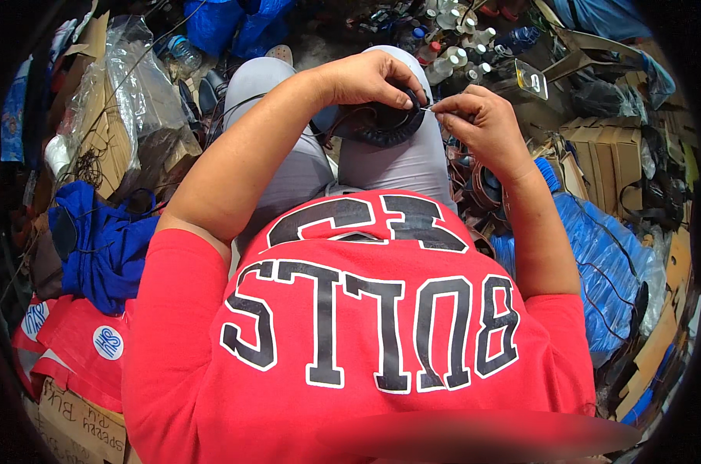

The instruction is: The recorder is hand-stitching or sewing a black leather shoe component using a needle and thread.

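A black shoe (pixel 389 135) with a rounded, ridged edge rests on my right thigh, its far side partly hidden by my fingers. My left hand (pixel 373 80) curls over its upper rim and grips it, thumb pressed near the edge. On the other side, my right hand (pixel 478 120) pinches a thin, light-coloured needle (pixel 427 109) between thumb and forefinger. The needle's tip meets the shoe's right edge; whether it passes through the material, I cannot tell. A thin dark cord (pixel 342 120) trails from the shoe's left side.
Plastic bottles (pixel 451 58) crowd the far right. Blue plastic wrapping (pixel 590 255) and cardboard (pixel 605 158) lie to my right. On the left are clear plastic sheeting (pixel 138 85), a blue cloth (pixel 103 243), red bags (pixel 87 340) and dark shoes (pixel 203 93).
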